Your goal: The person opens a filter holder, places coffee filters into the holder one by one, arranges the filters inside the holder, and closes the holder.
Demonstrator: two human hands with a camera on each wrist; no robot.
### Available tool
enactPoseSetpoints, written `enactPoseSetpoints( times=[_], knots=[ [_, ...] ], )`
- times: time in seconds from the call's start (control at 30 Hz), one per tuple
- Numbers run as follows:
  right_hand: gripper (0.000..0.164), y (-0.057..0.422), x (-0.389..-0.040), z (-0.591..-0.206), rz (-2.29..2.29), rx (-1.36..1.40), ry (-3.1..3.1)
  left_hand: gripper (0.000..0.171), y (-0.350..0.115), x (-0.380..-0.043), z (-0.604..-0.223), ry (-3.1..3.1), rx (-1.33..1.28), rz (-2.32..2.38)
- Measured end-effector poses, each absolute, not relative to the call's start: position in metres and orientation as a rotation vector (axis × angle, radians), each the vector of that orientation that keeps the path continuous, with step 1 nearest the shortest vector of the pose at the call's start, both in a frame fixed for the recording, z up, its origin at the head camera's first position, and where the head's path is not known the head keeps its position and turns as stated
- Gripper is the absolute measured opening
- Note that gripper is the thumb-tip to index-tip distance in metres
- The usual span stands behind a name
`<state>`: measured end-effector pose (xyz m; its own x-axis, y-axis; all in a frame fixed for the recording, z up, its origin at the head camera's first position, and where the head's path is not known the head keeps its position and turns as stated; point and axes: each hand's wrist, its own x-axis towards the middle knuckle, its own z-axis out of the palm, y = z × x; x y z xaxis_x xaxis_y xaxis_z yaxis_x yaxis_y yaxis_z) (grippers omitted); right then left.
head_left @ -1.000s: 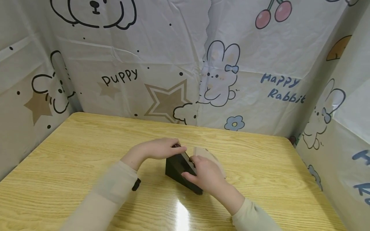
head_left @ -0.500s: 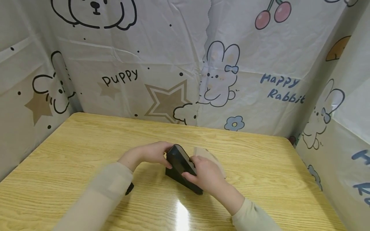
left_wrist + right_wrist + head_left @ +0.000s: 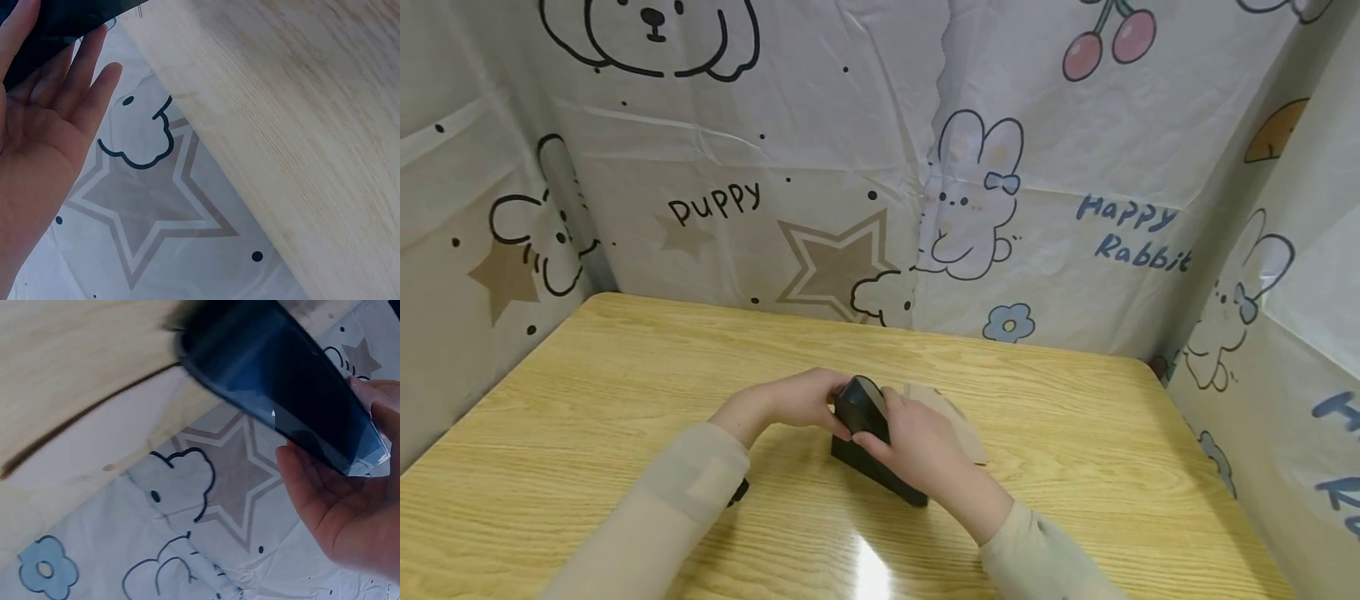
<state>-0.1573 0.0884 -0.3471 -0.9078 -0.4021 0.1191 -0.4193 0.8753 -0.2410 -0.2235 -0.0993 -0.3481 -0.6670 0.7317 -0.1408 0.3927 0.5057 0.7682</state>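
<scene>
A black oblong item (image 3: 863, 405) with a rounded, glossy upper part slants over a dark wedge-shaped base (image 3: 876, 471), which rests on the table. My left hand (image 3: 801, 398) holds its upper left end, thumb on the near side and fingers behind. Farther along its right side, my right hand (image 3: 921, 437) grips it, with the thumb across the near face. In the right wrist view the glossy black item (image 3: 294, 387) fills the upper middle. Only a dark corner of the item (image 3: 62, 28) shows in the left wrist view, above my fingers. Its exact kind is unclear.
A beige flat piece (image 3: 958, 421) lies on the table just behind my right hand. The wood-grain table (image 3: 647, 367) is bounded by a printed cloth (image 3: 722, 150) with rabbits, stars and a puppy, at the back and on both sides.
My left hand has shifted from over the item's top down to its left end, uncovering the rounded end. My right hand has slid slightly up and left, its thumb farther across the item.
</scene>
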Motion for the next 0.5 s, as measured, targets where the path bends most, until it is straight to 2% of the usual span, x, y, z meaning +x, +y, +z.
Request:
enactPoseSetpoints(
  times=[0.5],
  knots=[
    [0.059,0.076,-0.163,-0.329,0.493,0.681,-2.923,0.029,-0.107,-0.220,-0.351,2.313,0.906,1.014]
  ],
)
